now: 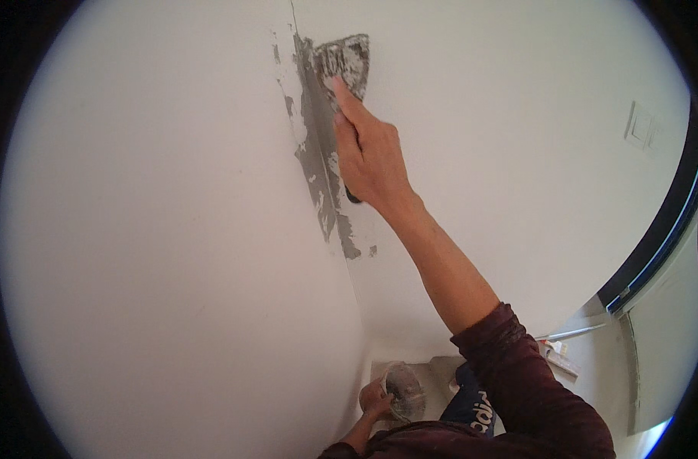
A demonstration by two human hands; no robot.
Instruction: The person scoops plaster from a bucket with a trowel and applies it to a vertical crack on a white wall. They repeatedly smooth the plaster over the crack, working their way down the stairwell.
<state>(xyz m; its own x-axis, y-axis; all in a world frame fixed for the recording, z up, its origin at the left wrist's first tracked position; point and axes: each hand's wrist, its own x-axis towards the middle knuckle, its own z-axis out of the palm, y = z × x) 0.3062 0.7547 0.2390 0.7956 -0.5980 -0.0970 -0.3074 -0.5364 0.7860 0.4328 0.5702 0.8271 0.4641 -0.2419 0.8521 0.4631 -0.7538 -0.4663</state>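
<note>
My right hand (372, 157) is closed round the handle of a putty knife (353, 61), its index finger stretched along the blade. The wide blade is smeared with grey and white filler and lies against the wall right of the corner. Grey filler (314, 134) runs in a ragged vertical strip along the corner where two white walls meet. Low down, my left hand (373, 399) grips the side of a clear plastic tub (404, 392) with grey residue inside. Much of that hand's grip is hidden behind the tub.
A white switch plate (641, 126) sits on the right wall. Beyond it is a dark-framed doorway (655, 260). On the floor at lower right lie a long pale rod (574, 333) and a flat tool (561, 359). The left wall (173, 229) stands close.
</note>
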